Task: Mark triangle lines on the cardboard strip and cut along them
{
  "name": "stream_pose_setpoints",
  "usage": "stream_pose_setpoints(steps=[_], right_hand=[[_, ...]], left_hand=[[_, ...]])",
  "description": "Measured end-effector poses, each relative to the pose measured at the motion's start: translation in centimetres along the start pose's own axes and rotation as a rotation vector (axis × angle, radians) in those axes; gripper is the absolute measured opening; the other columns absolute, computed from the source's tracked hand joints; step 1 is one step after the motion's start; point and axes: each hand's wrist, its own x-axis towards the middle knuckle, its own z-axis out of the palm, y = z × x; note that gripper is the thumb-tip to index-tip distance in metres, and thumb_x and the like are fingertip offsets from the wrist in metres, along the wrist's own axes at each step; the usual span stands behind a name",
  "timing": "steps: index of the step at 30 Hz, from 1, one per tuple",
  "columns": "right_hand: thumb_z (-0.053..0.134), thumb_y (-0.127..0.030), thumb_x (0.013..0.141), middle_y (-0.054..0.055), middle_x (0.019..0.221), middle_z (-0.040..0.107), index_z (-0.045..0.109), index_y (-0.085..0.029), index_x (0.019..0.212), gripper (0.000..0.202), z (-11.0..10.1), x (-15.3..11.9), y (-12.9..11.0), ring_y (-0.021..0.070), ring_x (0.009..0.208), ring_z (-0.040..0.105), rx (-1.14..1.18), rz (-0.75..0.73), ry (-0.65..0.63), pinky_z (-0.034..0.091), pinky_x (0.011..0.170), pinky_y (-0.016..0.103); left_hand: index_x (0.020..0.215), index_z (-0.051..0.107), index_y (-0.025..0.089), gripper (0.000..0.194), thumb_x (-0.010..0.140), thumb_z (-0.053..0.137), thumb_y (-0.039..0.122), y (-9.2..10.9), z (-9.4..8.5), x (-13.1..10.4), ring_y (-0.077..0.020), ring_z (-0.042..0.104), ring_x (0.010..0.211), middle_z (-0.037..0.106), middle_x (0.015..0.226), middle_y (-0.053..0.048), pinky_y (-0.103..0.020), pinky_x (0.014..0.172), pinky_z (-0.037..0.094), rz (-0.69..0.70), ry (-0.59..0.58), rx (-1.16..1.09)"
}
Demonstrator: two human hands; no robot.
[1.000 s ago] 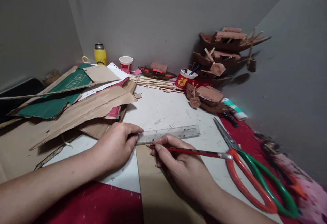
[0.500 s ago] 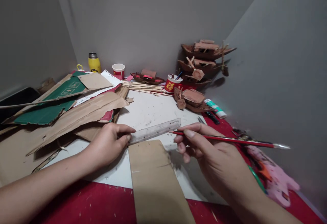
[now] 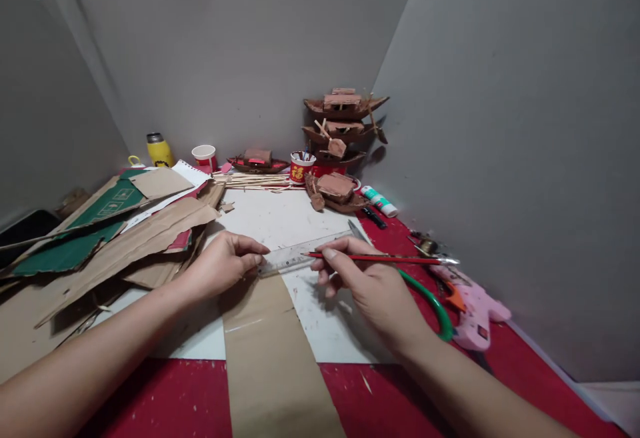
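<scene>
My left hand (image 3: pixel 234 263) pinches the left end of a clear plastic ruler (image 3: pixel 287 257). The ruler slants up to the right, at the far end of a brown cardboard strip (image 3: pixel 273 358). In my right hand (image 3: pixel 357 278) is a slim red pencil (image 3: pixel 400 259), held nearly level between thumb and fingers. Its dark point lies over the ruler, and its silvery end points right. My right fingers cover part of the ruler's right side; whether they touch it I cannot tell. The cardboard strip runs toward me over a white sheet (image 3: pixel 195 341) and the red table (image 3: pixel 165 398).
Torn cardboard (image 3: pixel 125 251) is heaped at left. Brown model boats (image 3: pixel 345 115) are stacked at the back, with another boat (image 3: pixel 335 191) in front. Thin wooden sticks (image 3: pixel 255 180) lie near a red cup (image 3: pixel 303 170). Green-handled scissors (image 3: pixel 435 308) lie beside my right forearm, near a pink object (image 3: pixel 475 325).
The view has turned to the right, so most things appear farther left. Both hands still hold the ruler and the pencil. The pencil's point is now over the ruler, and more of the scissors shows.
</scene>
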Motion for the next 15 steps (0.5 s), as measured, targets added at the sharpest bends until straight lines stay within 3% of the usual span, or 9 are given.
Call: stream_pose_setpoints(steps=[15], right_hand=[[0.063,-0.044,0.085,0.003,0.069,0.069,0.060,-0.019,0.080,0.026,0.47,0.21,0.33,0.0137,0.057,0.058,-0.022,0.081,-0.037,0.047,0.052,0.026]], left_hand=[[0.089,0.079,0.013,0.019,0.073,0.072,0.020,-1.00,-0.27,0.87,-0.0132,0.053,0.057,0.068,0.063,-0.002,-0.027,0.060,0.040,-0.017,-0.030,-0.057]])
